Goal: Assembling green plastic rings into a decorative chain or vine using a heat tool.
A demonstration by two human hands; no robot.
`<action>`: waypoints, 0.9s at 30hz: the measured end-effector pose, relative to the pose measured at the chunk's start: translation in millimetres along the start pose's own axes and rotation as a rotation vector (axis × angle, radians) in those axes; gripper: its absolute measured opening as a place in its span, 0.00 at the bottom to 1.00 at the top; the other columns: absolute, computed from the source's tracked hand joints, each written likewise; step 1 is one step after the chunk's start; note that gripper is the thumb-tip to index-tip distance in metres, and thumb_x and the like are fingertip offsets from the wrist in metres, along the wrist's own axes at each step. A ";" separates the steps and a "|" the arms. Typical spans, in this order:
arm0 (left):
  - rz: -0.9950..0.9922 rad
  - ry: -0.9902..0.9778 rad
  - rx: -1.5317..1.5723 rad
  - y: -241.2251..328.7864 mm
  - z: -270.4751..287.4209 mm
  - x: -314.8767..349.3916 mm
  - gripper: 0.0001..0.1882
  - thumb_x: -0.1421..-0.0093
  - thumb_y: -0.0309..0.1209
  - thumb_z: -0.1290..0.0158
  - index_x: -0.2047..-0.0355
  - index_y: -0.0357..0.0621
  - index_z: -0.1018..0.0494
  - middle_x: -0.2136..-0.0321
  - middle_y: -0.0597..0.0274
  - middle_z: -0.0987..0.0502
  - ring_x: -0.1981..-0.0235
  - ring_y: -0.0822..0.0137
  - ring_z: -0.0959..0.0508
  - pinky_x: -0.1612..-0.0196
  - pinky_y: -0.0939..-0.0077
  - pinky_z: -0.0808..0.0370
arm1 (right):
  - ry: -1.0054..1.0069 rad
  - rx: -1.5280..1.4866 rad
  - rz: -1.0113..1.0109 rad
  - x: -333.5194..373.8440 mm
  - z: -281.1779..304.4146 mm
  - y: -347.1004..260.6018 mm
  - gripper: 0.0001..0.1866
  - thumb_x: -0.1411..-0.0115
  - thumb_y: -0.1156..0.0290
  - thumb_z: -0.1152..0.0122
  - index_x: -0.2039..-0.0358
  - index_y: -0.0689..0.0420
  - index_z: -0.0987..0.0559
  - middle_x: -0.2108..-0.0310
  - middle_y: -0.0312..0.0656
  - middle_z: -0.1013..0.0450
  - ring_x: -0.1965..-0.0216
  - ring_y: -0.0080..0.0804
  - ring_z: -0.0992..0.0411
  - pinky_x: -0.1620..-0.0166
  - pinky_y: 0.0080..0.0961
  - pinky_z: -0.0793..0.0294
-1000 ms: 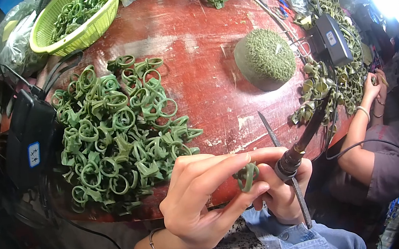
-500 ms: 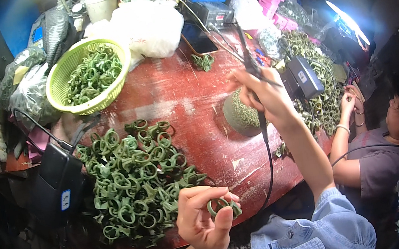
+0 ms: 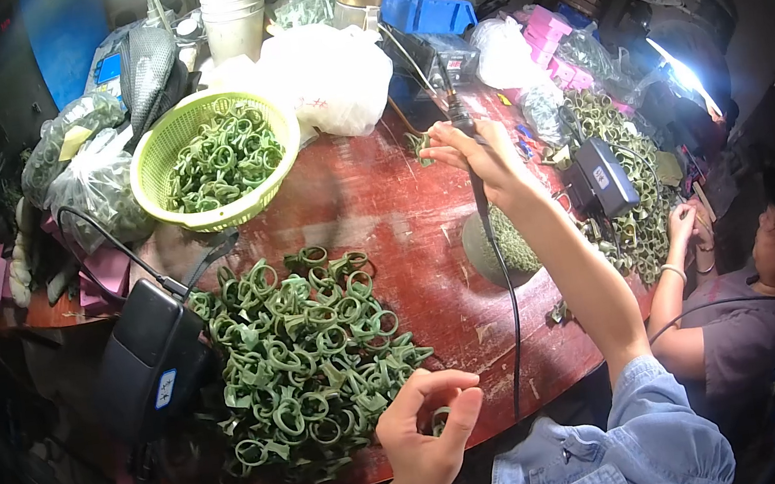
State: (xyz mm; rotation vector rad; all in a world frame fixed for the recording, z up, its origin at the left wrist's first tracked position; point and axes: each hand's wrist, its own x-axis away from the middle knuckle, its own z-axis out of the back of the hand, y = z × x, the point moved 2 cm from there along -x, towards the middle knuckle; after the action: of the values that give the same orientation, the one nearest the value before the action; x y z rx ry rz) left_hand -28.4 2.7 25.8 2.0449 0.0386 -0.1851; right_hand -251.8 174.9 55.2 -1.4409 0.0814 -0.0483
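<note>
My left hand [image 3: 430, 437] is above the table's near edge, beside the pile of green rings [image 3: 309, 350]. Its thumb and index finger curl toward each other. A green ring [image 3: 440, 420] shows partly inside the curled fingers, mostly covered by them. My right hand [image 3: 480, 161] is raised over the far middle of the table. Between its fingers runs a black, pen-shaped corded tool [image 3: 461, 115], standing nearly upright, with its cord hanging below the hand. Under my right forearm stands a round tub [image 3: 484, 254] of greenish granules, partly hidden.
A yellow-green basket [image 3: 145, 181] of rings stands at the far left, next to a white plastic bag [image 3: 332, 78]. Black boxes [image 3: 153, 356] [image 3: 602, 176] flank the work area. At right, another person's hands [image 3: 686, 222] work beside more rings [image 3: 638, 209].
The view has shifted, so the table appears farther right. My right hand has moved away from the tub with the tool, now more upright. The ring in my left hand is more hidden.
</note>
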 end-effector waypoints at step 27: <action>0.594 -0.210 0.134 -13.0 -24.4 2.9 0.21 0.45 0.21 0.47 0.50 0.32 0.35 0.62 0.58 0.25 0.69 0.75 0.24 0.68 0.84 0.26 | -0.075 0.018 0.221 237.8 26.1 -8.4 0.06 0.47 0.77 0.41 0.69 0.66 0.23 0.71 0.47 0.24 0.69 0.36 0.26 0.64 0.27 0.28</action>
State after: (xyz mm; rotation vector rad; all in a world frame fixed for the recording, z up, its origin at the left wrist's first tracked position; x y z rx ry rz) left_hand -24.1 30.1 25.0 2.0661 -0.7185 -0.0274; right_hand -12.6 180.0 60.4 -1.4062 0.1778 0.1858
